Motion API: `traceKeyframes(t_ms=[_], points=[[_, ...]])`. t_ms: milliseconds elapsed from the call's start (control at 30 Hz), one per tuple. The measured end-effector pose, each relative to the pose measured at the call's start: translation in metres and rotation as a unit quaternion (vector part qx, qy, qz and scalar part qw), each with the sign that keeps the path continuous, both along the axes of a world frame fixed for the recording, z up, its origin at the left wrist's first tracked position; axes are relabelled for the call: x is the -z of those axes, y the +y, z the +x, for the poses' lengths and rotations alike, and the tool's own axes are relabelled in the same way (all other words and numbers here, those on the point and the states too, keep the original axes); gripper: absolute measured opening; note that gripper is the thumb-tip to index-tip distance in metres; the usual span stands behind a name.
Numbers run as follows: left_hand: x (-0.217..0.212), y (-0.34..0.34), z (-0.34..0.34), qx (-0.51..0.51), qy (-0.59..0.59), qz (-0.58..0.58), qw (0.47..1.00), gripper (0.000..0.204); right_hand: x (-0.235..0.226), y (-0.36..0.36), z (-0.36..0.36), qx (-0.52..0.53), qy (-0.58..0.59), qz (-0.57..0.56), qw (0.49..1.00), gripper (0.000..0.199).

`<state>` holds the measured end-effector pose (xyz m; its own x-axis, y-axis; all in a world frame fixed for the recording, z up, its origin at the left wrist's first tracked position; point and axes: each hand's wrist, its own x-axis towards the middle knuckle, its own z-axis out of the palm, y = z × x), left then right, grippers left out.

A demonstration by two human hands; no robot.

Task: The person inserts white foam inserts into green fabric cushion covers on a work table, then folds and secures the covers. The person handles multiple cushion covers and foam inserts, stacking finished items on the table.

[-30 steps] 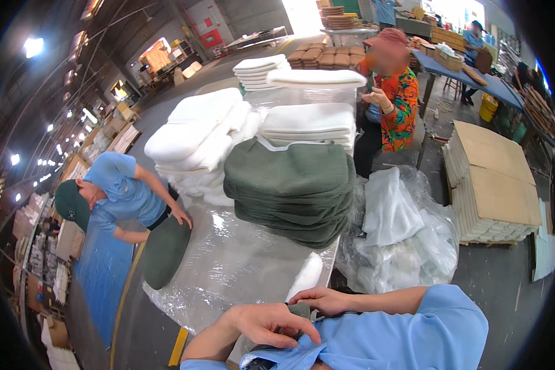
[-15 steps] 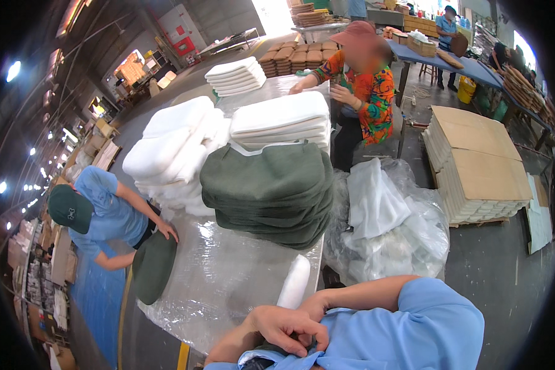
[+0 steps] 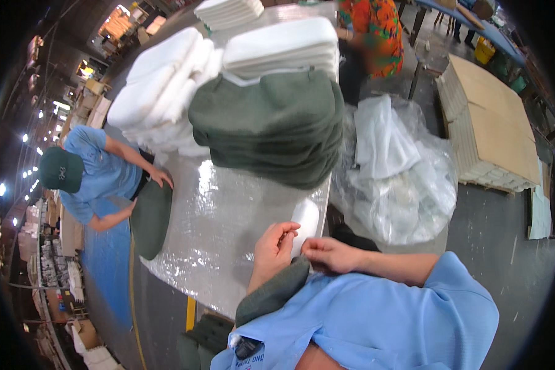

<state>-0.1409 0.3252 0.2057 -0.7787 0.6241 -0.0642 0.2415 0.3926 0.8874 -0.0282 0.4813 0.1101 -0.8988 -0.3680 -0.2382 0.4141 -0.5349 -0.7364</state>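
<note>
A dark green cushion [image 3: 274, 295] leans against my front, its far end raised near both hands. My right hand [image 3: 332, 254] pinches the tip of that end between thumb and fingers. Just beside it, my left hand [image 3: 274, 248] is behind the cushion, fingers bent and apart from the thumb, with nothing visible between them. A white rolled piece [image 3: 306, 217] lies on the plastic-covered table [image 3: 228, 203] just beyond my hands. Farther along stands a stack of dark green cushions or covers [image 3: 268, 123].
White folded pads [image 3: 280, 46] and another white pile [image 3: 160, 80] stand behind the green stack. A co-worker in blue [image 3: 105, 163] holds a dark green cushion [image 3: 152, 219] at left. Clear plastic bags [image 3: 401, 185] and stacked cardboard [image 3: 487, 123] are at right.
My hands have moved up and apart from my shirt front to the cushion's end, and the cushion has come into view. The head view has tilted down.
</note>
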Motion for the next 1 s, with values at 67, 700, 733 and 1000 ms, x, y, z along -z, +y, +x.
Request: traceKeyframes(t_ms=[67, 700, 733, 1000], points=[[-0.014, 0.007, 0.003, 0.018, -0.03, -0.046, 0.998, 0.02, -0.004, 0.002, 0.008, 0.04, -0.025, -0.01, 0.999, 0.019], [-0.038, -0.075, -0.055, 0.231, -0.348, -0.262, 0.87, 0.026, -0.035, -0.003, 0.004, 0.11, 0.11, 0.229, 0.961, 0.017], [-0.02, -0.082, -0.06, 0.182, -0.379, -0.222, 0.88, 0.023, -0.034, -0.002, 0.001, 0.114, 0.125, 0.248, 0.954, 0.018], [-0.001, -0.079, -0.064, 0.102, -0.455, -0.069, 0.882, 0.019, -0.025, -0.003, -0.001, 0.12, 0.097, 0.305, 0.94, 0.019]])
